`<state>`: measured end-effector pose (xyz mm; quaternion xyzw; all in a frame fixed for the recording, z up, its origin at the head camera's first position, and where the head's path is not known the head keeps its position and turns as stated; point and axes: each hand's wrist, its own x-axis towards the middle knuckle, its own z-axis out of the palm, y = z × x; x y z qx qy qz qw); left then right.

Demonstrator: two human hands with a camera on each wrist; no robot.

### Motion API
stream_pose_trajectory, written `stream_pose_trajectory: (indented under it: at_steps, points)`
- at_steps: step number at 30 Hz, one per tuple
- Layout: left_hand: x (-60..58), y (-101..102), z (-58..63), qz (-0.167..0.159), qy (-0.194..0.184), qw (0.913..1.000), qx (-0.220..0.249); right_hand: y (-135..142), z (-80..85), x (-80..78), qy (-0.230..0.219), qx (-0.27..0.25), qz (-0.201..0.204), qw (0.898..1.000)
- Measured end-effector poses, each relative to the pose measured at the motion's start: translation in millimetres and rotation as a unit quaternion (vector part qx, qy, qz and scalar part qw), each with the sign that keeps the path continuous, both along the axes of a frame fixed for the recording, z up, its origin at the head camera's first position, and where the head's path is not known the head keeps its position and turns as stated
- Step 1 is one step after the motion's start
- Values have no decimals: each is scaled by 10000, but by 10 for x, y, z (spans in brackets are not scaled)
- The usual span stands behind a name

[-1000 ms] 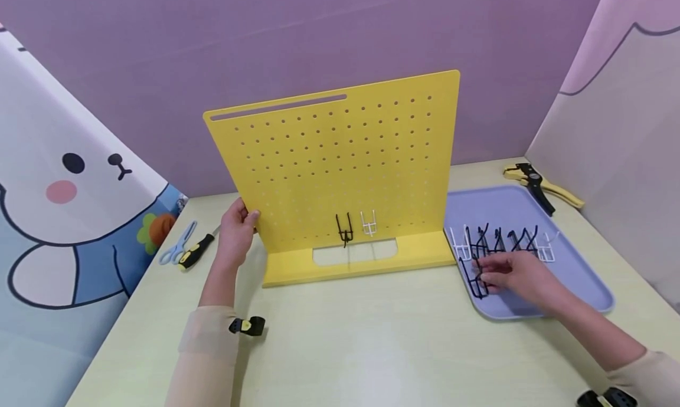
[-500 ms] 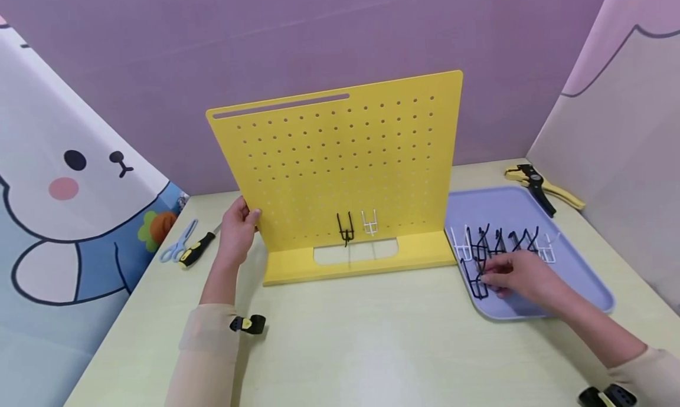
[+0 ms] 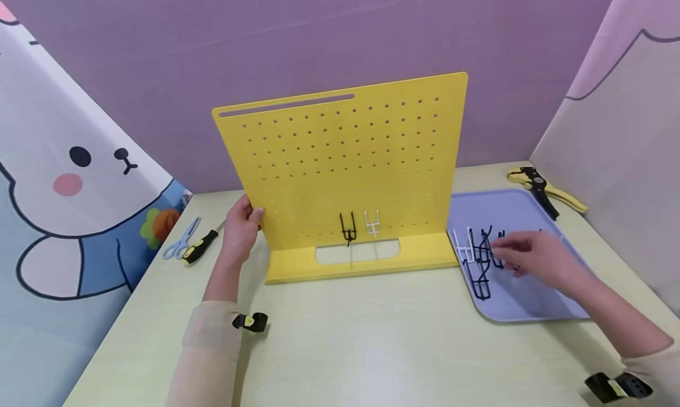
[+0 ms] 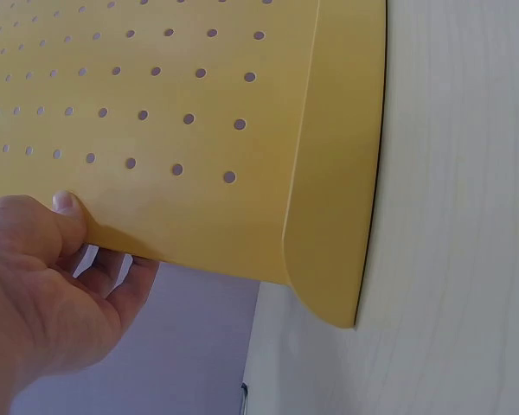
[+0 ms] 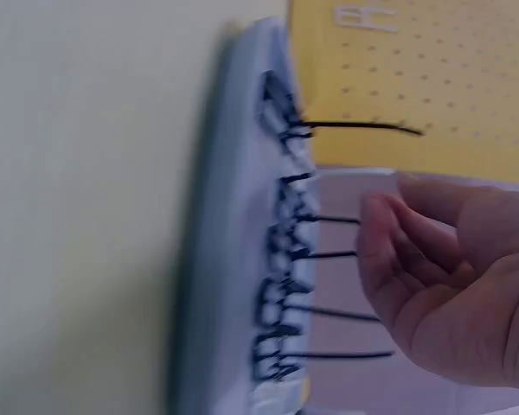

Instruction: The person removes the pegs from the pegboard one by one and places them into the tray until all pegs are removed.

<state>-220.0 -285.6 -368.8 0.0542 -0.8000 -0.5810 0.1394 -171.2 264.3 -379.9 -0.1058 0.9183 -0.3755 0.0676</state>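
Note:
A yellow pegboard (image 3: 345,141) stands on its bent base. My left hand (image 3: 241,233) grips its left edge, thumb on the front face and fingers behind, as the left wrist view shows. A black wire hook (image 3: 347,234) and a white wire hook (image 3: 372,227) hang low on the board. My right hand (image 3: 542,259) is over the lilac tray (image 3: 536,304), fingers loosely bent beside a row of hooks. Near its fingertips are a white hook (image 3: 464,250) and a black front hook (image 3: 480,288). No hook shows between finger and thumb; other hooks are partly hidden behind the hand.
Blue scissors (image 3: 182,240) and a black-and-yellow screwdriver (image 3: 199,248) lie left of the board. A yellow-and-black wire stripper (image 3: 544,189) lies behind the tray. The purple backdrop (image 3: 329,35) rises behind the table (image 3: 350,336).
My right hand has shifted up and away from the front black hook, over the hooks behind it. My left hand keeps its grip on the board. The head view has shifted slightly.

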Motion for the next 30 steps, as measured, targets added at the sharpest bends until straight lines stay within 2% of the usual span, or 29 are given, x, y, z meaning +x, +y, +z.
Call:
stream_pose_trajectory:
  at_steps: [3, 6, 10, 12, 16, 21, 25, 30]
  points:
    - [-4, 5, 10, -41, 47, 10000, -49, -101, 157, 3, 525, -262, -439, 9973]
    - [-1, 6, 18, -42, 7, 10000, -56, -285, 282, 24, 1061, -645, -750, 9894]
    - [8, 7, 19, -11, -76, 9999, -76, -653, 354, 49, 1366, -1365, -670, 9789]
    - [12, 6, 17, -5, -104, 9999, -86, -862, 347, 48, 1276, -1696, -486, 9760]
    - [21, -6, 9, -6, -104, 9999, -89, -1273, 272, 17, 621, -2316, -217, 9706]
    - [26, -13, 2, 4, -99, 9999, -103, -1692, 87, -76, -45, -2981, -323, 9540]
    - [22, -11, -5, 26, -124, 9998, -130, -1909, -49, -184, -222, -3302, -592, 9418]
    - [14, -9, -14, 41, -154, 9998, -125, -2071, -163, -287, -87, -3267, -714, 9424]
